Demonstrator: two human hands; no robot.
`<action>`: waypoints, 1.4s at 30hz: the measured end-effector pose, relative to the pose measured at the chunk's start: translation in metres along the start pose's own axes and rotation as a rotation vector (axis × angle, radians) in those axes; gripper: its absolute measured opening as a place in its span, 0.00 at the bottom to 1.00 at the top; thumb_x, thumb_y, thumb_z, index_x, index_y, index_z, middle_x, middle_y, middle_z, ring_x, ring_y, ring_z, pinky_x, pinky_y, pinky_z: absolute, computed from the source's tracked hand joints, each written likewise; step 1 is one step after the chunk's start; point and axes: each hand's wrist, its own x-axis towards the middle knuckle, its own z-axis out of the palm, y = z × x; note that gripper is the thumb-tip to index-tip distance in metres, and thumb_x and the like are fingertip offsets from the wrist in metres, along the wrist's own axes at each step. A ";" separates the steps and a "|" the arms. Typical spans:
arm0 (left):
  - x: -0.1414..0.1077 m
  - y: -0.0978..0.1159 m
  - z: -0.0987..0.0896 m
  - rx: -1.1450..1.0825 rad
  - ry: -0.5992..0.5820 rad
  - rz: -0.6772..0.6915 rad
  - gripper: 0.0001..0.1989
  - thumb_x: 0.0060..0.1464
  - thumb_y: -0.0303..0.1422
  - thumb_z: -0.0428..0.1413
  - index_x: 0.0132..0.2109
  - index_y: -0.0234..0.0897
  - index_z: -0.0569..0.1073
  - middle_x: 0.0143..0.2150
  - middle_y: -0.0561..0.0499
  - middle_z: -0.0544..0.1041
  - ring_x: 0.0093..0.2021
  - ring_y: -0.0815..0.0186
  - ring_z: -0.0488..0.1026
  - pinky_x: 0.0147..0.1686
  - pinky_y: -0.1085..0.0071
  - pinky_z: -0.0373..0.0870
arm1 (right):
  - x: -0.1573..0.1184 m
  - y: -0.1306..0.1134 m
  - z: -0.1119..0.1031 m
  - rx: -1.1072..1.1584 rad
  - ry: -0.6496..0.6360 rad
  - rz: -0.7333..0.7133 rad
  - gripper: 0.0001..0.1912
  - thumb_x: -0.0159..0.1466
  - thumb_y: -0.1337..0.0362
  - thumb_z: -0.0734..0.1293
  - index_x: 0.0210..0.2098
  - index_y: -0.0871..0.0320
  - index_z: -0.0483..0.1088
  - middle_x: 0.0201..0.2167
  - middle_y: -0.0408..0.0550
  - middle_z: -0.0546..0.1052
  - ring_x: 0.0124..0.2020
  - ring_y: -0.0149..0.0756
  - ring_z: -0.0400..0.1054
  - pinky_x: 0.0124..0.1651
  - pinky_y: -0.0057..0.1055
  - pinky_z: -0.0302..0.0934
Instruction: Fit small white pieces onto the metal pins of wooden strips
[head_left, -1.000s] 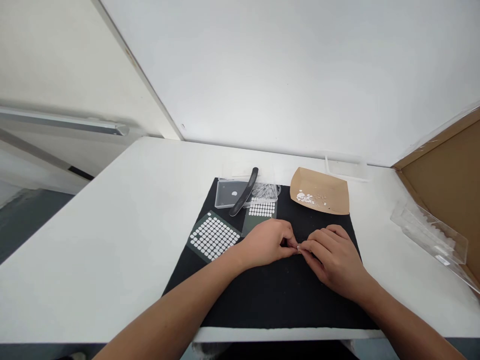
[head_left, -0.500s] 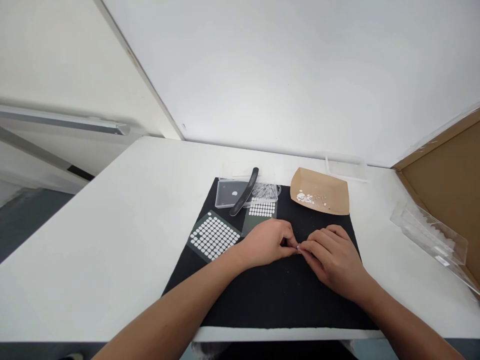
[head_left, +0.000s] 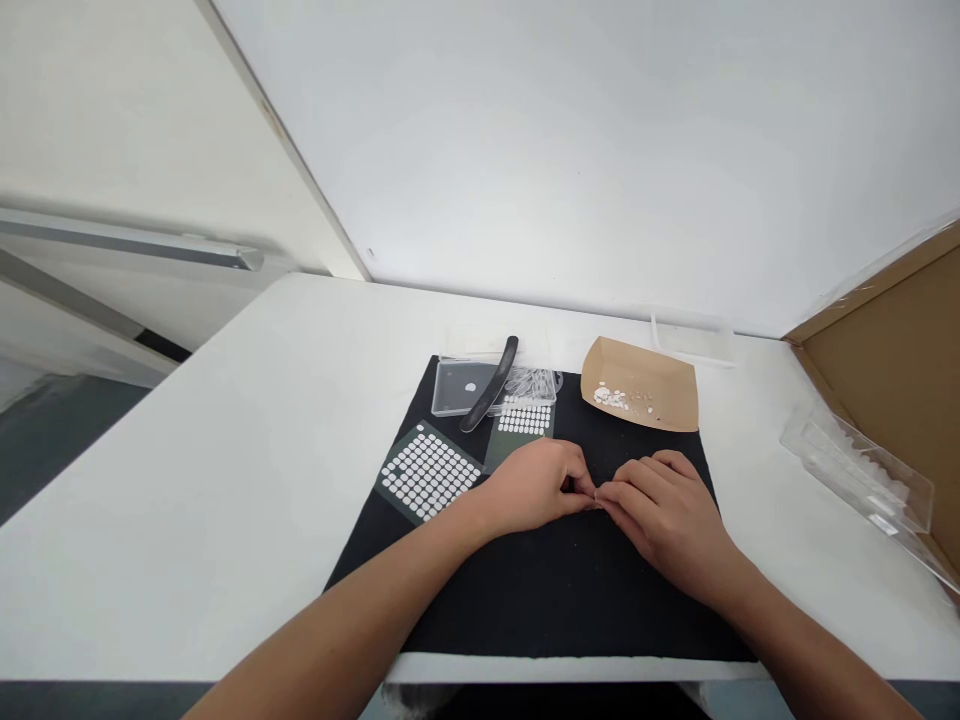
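Observation:
My left hand and my right hand meet at their fingertips above the black mat. Both are closed in a pinch, and whatever lies between the fingertips is too small to make out. Left of my left hand, partly under the forearm, is a dark green sheet with rows of white oval pieces. A second sheet with smaller white pieces lies just behind that hand. Beyond my right hand, a brown paper tray holds loose white bits.
A clear plastic case with small clear parts stands at the mat's back edge, a black curved file resting across it. Clear plastic containers lie at the right beside a cardboard box. A clear tray is near the wall.
Both hands stay in nearly the same place. The small whitish speck seen between the fingertips before is now hardly visible.

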 end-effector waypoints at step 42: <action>0.001 0.004 -0.001 0.018 -0.012 -0.024 0.03 0.60 0.31 0.68 0.37 0.40 0.86 0.38 0.52 0.82 0.36 0.67 0.76 0.34 0.73 0.66 | 0.003 0.001 -0.005 -0.033 0.004 -0.071 0.10 0.78 0.65 0.66 0.40 0.56 0.77 0.31 0.43 0.77 0.33 0.34 0.67 0.46 0.38 0.52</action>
